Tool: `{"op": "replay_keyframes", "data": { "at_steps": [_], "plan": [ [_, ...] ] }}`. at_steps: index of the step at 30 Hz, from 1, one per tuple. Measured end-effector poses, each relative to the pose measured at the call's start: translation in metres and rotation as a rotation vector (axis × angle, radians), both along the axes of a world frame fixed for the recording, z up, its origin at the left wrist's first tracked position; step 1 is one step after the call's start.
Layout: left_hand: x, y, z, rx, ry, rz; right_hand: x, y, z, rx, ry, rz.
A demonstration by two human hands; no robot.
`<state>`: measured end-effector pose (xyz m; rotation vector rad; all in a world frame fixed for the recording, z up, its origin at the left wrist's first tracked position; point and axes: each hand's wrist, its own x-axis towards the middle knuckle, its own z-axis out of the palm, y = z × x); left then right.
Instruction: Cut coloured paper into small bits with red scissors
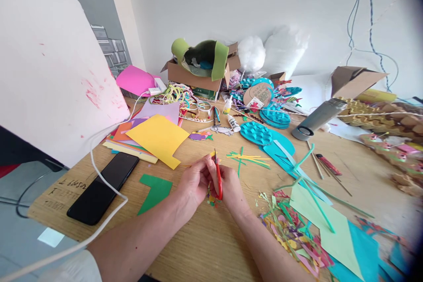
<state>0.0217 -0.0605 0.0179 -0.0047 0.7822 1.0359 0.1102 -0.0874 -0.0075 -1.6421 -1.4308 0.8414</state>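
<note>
Scissors (218, 177) in right hand (233, 187), above the table (205, 246).
Head view: right fingers wrap the red handles; left hand (194, 180) pinches a small yellow paper piece (213, 153) beside the blades; green paper (157, 190) lies near the left forearm.

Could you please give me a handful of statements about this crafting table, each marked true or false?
1. The right hand holds red-handled scissors. True.
2. The two hands are far apart. False: the left hand is close beside the right hand.
3. In this view, a white cable passes across the black phone. True.
4. The phone lies to the right of both hands. False: the phone is to the left of them.
5. A green paper piece lies between the phone and the left hand. True.
6. The pile of sheets on the left has a blue sheet on top. False: a yellow sheet is on top.
</note>
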Motion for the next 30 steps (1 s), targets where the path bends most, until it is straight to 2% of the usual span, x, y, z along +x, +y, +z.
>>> {"op": "replay_keyframes", "data": {
  "at_steps": [13,18,25,30],
  "plan": [
    [-0.001,0.000,0.000,0.027,-0.010,-0.011,0.001,0.000,0.001,-0.029,-0.009,-0.008],
    [-0.002,0.001,-0.004,0.090,0.017,-0.012,0.003,0.001,0.001,-0.036,0.004,-0.008],
    [-0.016,0.020,-0.008,0.298,0.208,-0.033,0.003,0.000,0.010,-0.169,0.124,0.076],
    [-0.024,0.030,-0.007,0.379,0.342,-0.063,0.001,-0.001,0.012,-0.215,0.106,0.104]
  ]
}}
